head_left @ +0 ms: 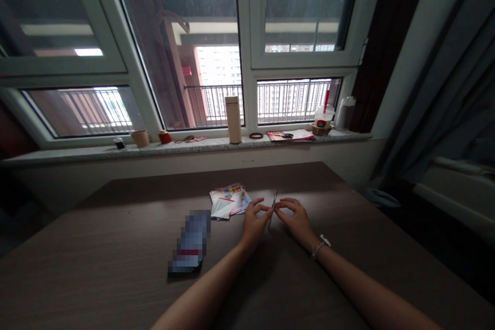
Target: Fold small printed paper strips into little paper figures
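Note:
Both my hands rest on a dark wooden table (116,247) and meet near its middle. My left hand (253,221) and my right hand (296,219) each pinch a thin upright strip of paper or card (274,200) between fingertips; it stands edge-on and I cannot make out what it is. A bracelet sits on my right wrist. Just left of my left hand lies a small stack of colourful printed leaflets (229,200). A dark phone-sized object (191,242), blurred out, lies further left on the table.
A stone window sill (77,152) runs behind the table with a tall beige flask (233,119), a brown cup (139,138), a red pot (164,137), papers with scissors (288,135), a drink cup with a straw (324,116) and a grey jar (345,112). Dark curtains hang at right.

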`<state>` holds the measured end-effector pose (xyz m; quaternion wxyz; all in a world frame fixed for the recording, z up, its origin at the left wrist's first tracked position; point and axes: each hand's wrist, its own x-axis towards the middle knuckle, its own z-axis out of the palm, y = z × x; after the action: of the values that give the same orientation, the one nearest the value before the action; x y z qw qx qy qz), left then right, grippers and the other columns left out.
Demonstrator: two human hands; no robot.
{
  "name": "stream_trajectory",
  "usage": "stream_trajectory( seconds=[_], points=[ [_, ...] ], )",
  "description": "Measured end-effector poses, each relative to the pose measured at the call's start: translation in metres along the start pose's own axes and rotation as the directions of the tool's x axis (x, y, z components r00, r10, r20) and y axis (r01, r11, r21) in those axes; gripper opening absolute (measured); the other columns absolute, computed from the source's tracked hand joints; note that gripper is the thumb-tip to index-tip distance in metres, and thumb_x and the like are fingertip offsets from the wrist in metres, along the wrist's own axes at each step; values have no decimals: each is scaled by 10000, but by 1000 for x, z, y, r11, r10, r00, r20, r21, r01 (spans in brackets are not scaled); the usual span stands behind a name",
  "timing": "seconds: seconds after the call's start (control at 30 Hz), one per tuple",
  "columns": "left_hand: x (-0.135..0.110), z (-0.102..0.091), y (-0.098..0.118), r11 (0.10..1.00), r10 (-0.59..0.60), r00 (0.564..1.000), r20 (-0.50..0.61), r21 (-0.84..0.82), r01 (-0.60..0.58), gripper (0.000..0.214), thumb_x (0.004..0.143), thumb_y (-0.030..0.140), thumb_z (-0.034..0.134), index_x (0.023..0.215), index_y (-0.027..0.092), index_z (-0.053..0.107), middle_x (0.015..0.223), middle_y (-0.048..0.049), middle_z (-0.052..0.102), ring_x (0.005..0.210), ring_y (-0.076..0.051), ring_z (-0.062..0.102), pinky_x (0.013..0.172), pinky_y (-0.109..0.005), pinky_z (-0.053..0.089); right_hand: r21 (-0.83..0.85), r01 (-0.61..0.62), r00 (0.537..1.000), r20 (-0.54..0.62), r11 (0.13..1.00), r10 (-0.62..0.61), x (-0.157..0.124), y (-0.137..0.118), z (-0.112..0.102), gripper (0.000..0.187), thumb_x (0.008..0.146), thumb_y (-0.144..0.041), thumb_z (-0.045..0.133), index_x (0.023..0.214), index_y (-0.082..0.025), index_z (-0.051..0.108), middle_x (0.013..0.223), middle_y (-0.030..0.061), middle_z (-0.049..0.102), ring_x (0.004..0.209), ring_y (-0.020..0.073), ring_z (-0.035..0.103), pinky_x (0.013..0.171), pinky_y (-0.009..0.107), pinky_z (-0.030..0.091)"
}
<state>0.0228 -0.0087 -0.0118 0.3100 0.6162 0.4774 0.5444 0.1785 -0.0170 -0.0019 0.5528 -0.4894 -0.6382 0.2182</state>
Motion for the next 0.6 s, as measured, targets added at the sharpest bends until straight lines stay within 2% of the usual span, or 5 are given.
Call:
stream_trajectory(
  seconds=[0.2,0.6],
  points=[
    [2,-3,2,1000,-9,1000,1,-2,9,148,738,362,707,727,216,727,1166,-71,625,1154,-246,547,1059,-407,338,106,11,995,97,994,-21,1,2,-1,152,739,-407,710,783,-269,757,915,56,735,1053,248,587,989,429,418],
    [5,-6,-1,1000,-1,999,44,1,1,174,735,393,712,704,222,732,1186,-73,625,1170,-252,540,1076,-416,326,183,-77,989,142,980,51,3,7,-1,249,699,-486,722,695,-239,751,906,70,740,1019,252,627,961,417,445]
  ],
)
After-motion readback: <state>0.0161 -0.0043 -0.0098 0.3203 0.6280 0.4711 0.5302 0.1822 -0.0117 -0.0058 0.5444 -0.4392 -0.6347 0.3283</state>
